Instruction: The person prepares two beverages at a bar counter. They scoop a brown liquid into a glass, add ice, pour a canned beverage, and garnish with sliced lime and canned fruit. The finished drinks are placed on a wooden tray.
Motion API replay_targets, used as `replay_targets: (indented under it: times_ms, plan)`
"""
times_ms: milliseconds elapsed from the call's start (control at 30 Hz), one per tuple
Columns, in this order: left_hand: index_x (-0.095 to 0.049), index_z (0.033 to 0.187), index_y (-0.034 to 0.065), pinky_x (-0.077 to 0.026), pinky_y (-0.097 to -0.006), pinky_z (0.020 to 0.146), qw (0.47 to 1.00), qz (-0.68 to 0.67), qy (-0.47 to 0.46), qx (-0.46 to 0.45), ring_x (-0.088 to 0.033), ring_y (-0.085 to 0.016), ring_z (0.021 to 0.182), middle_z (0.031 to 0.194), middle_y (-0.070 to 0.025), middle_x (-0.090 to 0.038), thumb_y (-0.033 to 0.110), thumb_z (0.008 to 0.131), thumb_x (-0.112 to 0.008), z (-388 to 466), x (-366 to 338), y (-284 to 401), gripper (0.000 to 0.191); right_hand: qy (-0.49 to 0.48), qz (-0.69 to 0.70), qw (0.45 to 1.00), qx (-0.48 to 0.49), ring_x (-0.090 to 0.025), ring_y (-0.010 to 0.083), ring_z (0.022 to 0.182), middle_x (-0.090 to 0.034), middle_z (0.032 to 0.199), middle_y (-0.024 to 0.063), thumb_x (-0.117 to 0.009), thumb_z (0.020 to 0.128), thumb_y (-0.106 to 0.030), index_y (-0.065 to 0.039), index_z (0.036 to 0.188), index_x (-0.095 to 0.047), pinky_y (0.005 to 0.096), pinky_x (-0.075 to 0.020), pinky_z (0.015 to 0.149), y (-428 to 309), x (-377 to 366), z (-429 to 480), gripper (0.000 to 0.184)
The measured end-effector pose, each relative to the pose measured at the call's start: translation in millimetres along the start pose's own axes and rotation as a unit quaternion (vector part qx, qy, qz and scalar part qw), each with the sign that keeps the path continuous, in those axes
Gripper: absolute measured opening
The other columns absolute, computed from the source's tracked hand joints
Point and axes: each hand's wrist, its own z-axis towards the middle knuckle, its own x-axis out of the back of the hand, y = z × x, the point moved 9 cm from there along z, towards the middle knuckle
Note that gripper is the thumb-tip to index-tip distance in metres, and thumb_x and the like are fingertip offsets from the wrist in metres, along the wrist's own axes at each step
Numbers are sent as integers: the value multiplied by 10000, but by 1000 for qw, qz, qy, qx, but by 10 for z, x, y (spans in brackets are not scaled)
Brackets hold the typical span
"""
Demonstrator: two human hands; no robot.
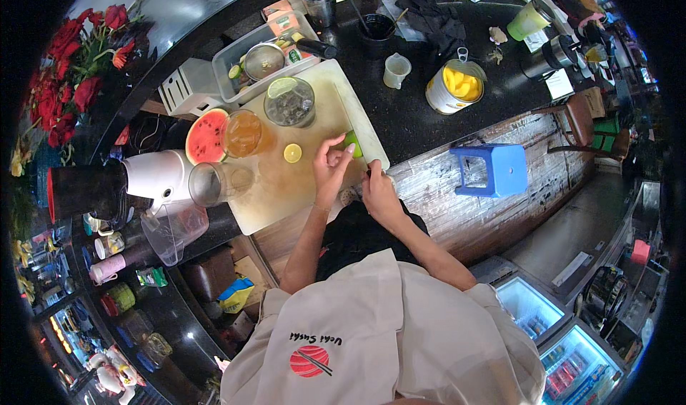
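My left hand (332, 164) rests its fingertips on a green lime piece (352, 144) near the right edge of a worn white cutting board (343, 102). Beside it, my right hand (379, 190) is closed on a dark handle, probably a knife's, at the board's near right edge; the blade cannot be made out. A cut yellow citrus half (292, 153) lies left of my left hand. Farther back on the board stand a glass with ice and a lime slice (290, 103) and a glass of iced orange drink (242, 134). An empty glass (207, 184) stands at the left.
A cut watermelon (207, 137) sits by the board's left side, near a white appliance (158, 179). Behind is a plastic bin (225, 73) with citrus and a strainer. An opened can of yellow fruit (454, 90) and a small measuring cup (397, 70) stand right on the black counter.
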Motion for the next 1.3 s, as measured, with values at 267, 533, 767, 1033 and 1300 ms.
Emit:
replay_targets:
  times_ms: [267, 533, 767, 1033, 1300]
  plan:
    - [-614, 1145, 8, -387, -165, 579, 1000, 3, 0, 16, -522, -5, 650, 723, 20, -629, 78, 884, -713, 13, -8, 1, 288, 0, -42, 999, -5, -617, 510, 720, -598, 801, 343, -503, 940, -85, 30, 1015, -349, 568, -508, 603, -63, 39, 11, 207]
    - [-619, 1111, 22, -370, -168, 559, 1000, 15, 4, -4, -507, -10, 633, 738, 33, -618, 62, 885, -705, 8, 2, 42, 246, 3, -104, 994, -12, -641, 469, 702, -614, 810, 284, -489, 971, -149, -4, 1013, -350, 546, -530, 575, -243, 190, -95, 206]
    - [-628, 1122, 33, -358, -173, 550, 998, 53, 10, 17, -505, -13, 639, 725, 37, -604, 77, 885, -708, 4, 39, -17, 254, -20, -105, 994, -21, -620, 488, 685, -607, 794, 298, -529, 953, -126, -10, 1020, -342, 551, -508, 547, -294, 151, -150, 230]
    - [-625, 1120, 9, -430, -185, 609, 999, 32, 15, 17, -537, -33, 682, 792, 11, -623, 98, 892, -706, 11, 37, -25, 258, -30, -91, 995, -20, -622, 491, 690, -606, 827, 298, -498, 967, -142, -16, 1029, -349, 555, -518, 558, -265, 107, -133, 205]
    - [-603, 1162, 14, -429, -183, 630, 998, 65, 3, -9, -537, -34, 726, 924, 5, -631, 87, 897, -694, 4, 2, 98, 290, -26, -106, 994, -24, -622, 486, 683, -606, 801, 279, -495, 968, -157, -25, 1019, -353, 554, -517, 555, -269, 92, -131, 201]
